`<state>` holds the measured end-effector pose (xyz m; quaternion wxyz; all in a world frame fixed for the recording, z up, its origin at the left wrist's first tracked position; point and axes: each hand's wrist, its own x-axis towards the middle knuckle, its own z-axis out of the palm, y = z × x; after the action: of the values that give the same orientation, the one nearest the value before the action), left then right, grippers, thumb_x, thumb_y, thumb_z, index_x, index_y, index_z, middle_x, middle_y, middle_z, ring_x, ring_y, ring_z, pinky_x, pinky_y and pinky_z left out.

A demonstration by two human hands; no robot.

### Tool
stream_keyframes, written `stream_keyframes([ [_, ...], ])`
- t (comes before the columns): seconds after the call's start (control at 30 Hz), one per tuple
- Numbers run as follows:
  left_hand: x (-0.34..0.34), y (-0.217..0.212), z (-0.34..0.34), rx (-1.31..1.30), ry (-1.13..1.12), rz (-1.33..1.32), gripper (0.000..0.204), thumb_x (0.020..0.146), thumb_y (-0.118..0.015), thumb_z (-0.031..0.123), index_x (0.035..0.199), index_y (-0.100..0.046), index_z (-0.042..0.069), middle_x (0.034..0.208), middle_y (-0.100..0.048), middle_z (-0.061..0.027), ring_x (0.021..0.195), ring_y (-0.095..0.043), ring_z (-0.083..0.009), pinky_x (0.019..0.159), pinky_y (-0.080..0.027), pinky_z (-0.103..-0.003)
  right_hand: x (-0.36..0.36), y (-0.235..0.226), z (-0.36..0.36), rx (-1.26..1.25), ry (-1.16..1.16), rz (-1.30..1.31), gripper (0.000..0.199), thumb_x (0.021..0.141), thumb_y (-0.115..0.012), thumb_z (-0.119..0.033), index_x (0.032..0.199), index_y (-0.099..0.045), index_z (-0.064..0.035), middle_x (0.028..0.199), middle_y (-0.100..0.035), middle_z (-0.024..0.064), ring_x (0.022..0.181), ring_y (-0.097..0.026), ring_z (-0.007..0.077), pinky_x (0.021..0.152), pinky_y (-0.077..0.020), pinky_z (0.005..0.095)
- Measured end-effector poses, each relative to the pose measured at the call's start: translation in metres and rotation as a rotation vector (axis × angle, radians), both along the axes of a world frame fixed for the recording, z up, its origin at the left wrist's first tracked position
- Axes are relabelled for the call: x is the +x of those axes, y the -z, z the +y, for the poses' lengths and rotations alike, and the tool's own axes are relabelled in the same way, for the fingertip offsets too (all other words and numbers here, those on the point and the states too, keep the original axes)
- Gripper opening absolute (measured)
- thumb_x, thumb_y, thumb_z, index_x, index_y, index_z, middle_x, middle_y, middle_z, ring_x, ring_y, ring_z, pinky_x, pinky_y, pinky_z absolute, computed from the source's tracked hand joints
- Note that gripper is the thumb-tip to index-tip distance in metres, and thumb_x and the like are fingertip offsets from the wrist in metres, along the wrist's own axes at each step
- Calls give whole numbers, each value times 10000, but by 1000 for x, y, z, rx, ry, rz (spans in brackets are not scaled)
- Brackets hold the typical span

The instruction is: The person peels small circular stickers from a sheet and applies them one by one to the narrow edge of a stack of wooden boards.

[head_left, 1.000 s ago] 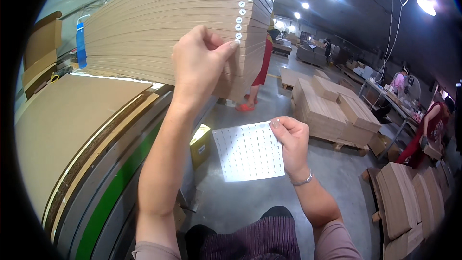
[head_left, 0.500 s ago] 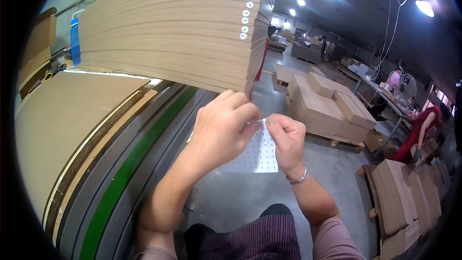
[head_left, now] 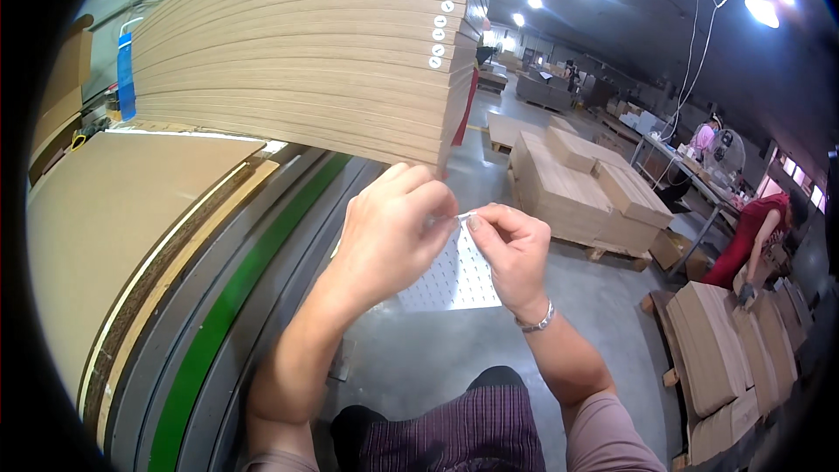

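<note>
Lowered from the cardboard stack (head_left: 306, 52) a second ago, left hand (head_left: 389, 236) now meets right hand (head_left: 511, 253) at chest height, both pinching the top edge of a white sticker sheet (head_left: 454, 284). Flat, thin, dotted with rows of small round labels, hanging over grey concrete floor (head_left: 419, 358). Matching white dots along the stack's corrugated corner.

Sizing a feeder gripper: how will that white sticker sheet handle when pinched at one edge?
Likely thin and light: the sticker sheet hangs from the right hand by its top edge. Probably floppy, so the left hand steadies there too. Glossy backing may slip.
</note>
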<state>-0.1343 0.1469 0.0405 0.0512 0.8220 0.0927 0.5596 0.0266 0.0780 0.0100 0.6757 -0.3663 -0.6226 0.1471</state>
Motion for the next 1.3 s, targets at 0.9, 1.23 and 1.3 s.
stream_keyframes([
  [0.9,3,-58,30,-419,163,-429,111,833,-688,85,807,-654,-17,700,-609,11,643,-526,-45,595,-422,-207,6,0,10,-41,78,73,127,883,-644,-40,859,-689,76,745,-666,14,666,-572,38,601,-450,200],
  [1.23,15,-67,31,-366,91,-449,118,810,-666,86,799,-660,-32,666,-622,-38,626,-556,-87,599,-458,-256,19,5,9,-86,56,101,132,897,-633,-48,865,-685,70,751,-659,11,653,-559,34,593,-431,194],
  [1.3,16,-68,32,-361,63,-447,125,806,-662,93,797,-662,-32,661,-623,-44,621,-560,-95,600,-461,-261,20,5,8,-86,48,107,124,885,-638,-38,858,-685,74,747,-658,7,651,-557,27,590,-432,190],
])
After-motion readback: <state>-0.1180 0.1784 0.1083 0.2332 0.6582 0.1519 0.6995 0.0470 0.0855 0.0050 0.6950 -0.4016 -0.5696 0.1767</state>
